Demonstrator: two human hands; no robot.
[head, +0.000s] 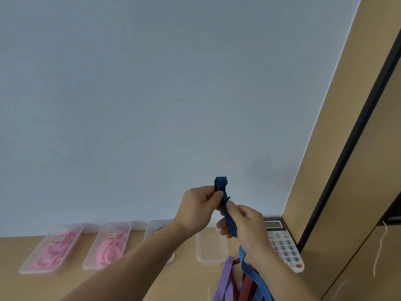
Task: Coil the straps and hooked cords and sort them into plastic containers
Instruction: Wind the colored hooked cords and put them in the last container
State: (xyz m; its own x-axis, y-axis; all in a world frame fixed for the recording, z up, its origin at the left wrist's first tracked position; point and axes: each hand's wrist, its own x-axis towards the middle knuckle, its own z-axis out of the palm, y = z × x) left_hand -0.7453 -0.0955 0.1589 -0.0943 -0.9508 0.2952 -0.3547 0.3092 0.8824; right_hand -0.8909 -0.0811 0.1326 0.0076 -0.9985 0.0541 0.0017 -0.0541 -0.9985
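Note:
I hold a blue striped strap [225, 210] up in front of the wall. My left hand [200, 205] pinches its folded top end, where a small loop sticks up. Just below and to the right, my right hand [243, 222] grips the strap; the rest hangs down behind my right wrist to the desk. Purple, red and blue straps [236, 281] lie in a heap at the bottom edge. Two plastic containers [52, 248] [108, 244] at the left hold pink coils. A third container [156, 229] is mostly hidden by my left forearm. An empty container [210, 248] stands under my hands.
A white desk phone [284, 244] lies at the right against a wooden cabinet [347, 192]. The wooden desk [86, 283] runs along the white wall. A thin pale cord [379, 253] hangs on the cabinet side.

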